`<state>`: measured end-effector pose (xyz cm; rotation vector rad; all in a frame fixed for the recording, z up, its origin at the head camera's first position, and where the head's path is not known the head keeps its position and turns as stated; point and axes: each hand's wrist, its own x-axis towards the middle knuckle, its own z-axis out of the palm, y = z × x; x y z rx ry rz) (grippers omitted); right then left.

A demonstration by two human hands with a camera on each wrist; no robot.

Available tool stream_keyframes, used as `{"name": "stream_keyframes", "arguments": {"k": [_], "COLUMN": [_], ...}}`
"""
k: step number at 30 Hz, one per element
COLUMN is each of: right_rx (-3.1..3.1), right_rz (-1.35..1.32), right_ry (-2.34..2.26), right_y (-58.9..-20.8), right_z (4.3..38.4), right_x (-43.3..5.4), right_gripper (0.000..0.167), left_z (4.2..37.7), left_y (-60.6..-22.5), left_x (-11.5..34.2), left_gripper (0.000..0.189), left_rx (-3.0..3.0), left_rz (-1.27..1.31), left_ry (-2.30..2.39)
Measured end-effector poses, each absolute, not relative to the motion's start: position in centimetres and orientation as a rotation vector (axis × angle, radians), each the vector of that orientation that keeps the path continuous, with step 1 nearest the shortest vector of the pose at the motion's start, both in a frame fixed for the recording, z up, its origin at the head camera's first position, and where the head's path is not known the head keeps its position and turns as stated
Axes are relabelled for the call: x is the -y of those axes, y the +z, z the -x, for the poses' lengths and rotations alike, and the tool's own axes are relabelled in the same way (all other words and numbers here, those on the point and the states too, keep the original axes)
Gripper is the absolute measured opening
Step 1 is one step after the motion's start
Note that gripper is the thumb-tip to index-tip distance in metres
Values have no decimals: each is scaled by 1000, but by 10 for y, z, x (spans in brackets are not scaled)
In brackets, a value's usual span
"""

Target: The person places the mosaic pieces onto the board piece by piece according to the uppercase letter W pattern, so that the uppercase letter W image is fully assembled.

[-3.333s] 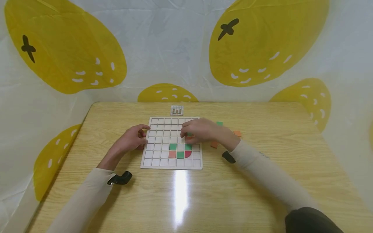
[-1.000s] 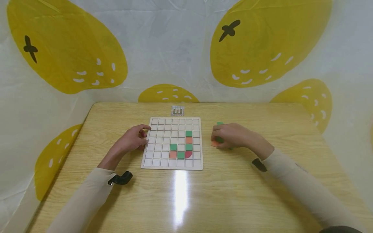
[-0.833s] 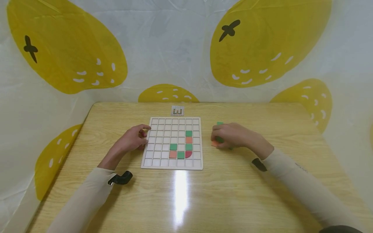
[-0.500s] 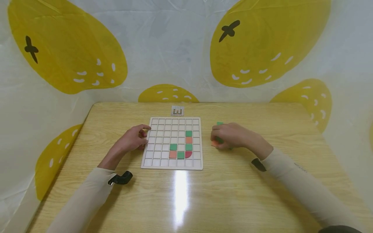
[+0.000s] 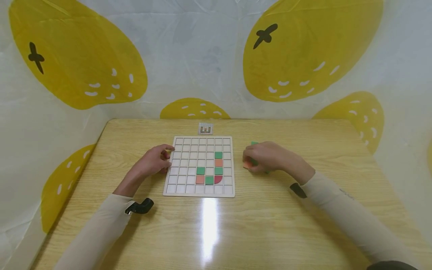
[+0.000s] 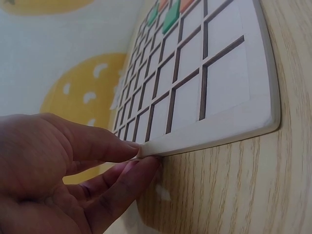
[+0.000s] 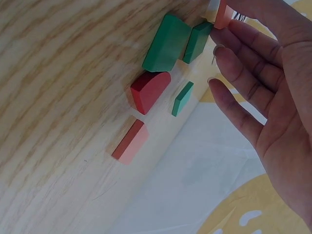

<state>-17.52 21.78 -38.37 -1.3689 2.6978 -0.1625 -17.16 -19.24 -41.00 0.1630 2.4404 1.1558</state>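
Note:
My left hand (image 5: 153,161) rests against the left edge of a white grid board (image 5: 185,187), thumb and a finger touching its rim. In the left wrist view the fingertips (image 6: 130,146) meet that rim. Several green and orange square tiles and one red quarter-round tile (image 5: 218,179) lie in the board's cells. To the right of the board, my right hand (image 5: 264,156) pinches an orange square tile (image 7: 224,14) between thumb and fingers. Loose pieces lie around it: a green tile (image 7: 167,44), a red quarter-round tile (image 7: 151,91) and an orange tile (image 7: 130,142).
A small pattern card (image 5: 205,129) lies just behind the board. Another green tile (image 5: 254,143) shows beyond the right hand. Wood-grain table (image 5: 270,221) surrounds the board, with a lemon-print cloth (image 5: 195,56) at the back.
My right hand has left the board for the loose tiles at the right, uncovering tiles in the grid. Lately it shifted slightly left with the orange tile. My left hand stays put.

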Motion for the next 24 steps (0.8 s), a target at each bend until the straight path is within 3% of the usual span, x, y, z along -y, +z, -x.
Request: {"name": "stream_keyframes", "arguments": {"k": [24], "right_rx": [-2629], "right_rz": [1241], "right_ry": [-288], "right_y": [-373], "right_z": [186], "right_x": [-184], "right_gripper": [8], "left_z": [171], "left_y": [-410], "left_x": [193], "left_gripper": [57], "left_rx": [-2411], "left_rz": [-147], "left_ry": [1180]}}
